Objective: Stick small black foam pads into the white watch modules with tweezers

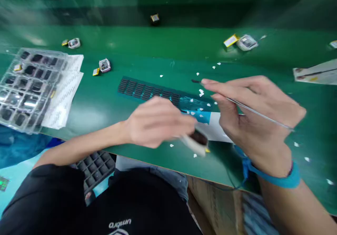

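Observation:
My left hand (163, 122), blurred by motion, is closed on a small white device case (193, 143) with a dark inside and a yellow bit at its end. My right hand (252, 112) pinches thin metal tweezers (259, 113). A small black strip (195, 81) shows at their tip, above the bench. Between and beyond my hands lies a blue-green backing sheet (191, 103) carrying rows of black adhesive-like strips (142, 90); its right part has bare outlines. A blue and white strip (216, 122) lies partly under my right hand.
Clear compartment trays (28, 87) and printed papers (63, 105) sit at left. Small opened devices with yellow batteries (104, 65), (246, 43) are spread on the green bench (126, 63). White scraps (201, 92) are scattered about. A blue wrist strap (281, 178) and its cord circle my right wrist.

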A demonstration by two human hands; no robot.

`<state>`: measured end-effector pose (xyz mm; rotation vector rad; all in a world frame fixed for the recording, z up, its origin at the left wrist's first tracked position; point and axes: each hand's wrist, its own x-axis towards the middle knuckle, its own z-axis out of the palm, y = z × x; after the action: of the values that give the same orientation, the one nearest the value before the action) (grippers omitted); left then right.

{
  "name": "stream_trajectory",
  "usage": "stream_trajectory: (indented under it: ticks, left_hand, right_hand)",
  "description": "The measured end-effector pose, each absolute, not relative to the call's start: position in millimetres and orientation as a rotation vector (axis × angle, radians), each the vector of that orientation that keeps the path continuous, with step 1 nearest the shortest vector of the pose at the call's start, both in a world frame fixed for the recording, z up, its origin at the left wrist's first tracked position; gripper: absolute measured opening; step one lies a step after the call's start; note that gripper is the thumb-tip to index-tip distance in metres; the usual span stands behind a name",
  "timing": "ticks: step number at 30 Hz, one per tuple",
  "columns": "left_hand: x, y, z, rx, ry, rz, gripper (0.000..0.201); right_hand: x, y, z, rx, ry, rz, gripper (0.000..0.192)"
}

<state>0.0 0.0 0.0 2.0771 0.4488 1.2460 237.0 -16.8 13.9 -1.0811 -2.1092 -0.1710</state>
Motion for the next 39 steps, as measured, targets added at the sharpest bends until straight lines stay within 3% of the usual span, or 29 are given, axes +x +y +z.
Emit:
stream_trajectory:
  ticks: [4,8,12,16,22,34,39]
  left_hand:
    - [-4,9,1,1.363,0.961,1.226,0.012]
    - [-6,16,2,0.874,0.946,0.941,0.012]
    - [-4,11,3,0.862,0.925,0.923,0.015]
    - [-3,7,0,0.963,0.980,1.049,0.003]
    - [-5,7,-1,0.868,1.080,1.122,0.016]
    - [0,-4,2,0.751,1.019,1.051,0.025]
    - [0,-6,0,0.759,1.040,1.052,0.031]
  right_hand:
    - [234,-28,17,-0.987,-2.075,-0.260,0.052]
    - [234,-41,25,-0.932,-2.295,-0.244,0.070]
    - [233,-46,27,-0.853,-2.417,-0.279,0.059]
    - [229,-44,23,-0.832,-2.435,-0.304,0.052]
    - [223,-44,21,-0.817,-2.455,-0.293,0.044]
    - [215,-38,13,-0.747,-2.470,-0.317,0.049]
    - [213,-39,14,-0.715,-2.453,-0.322,0.038]
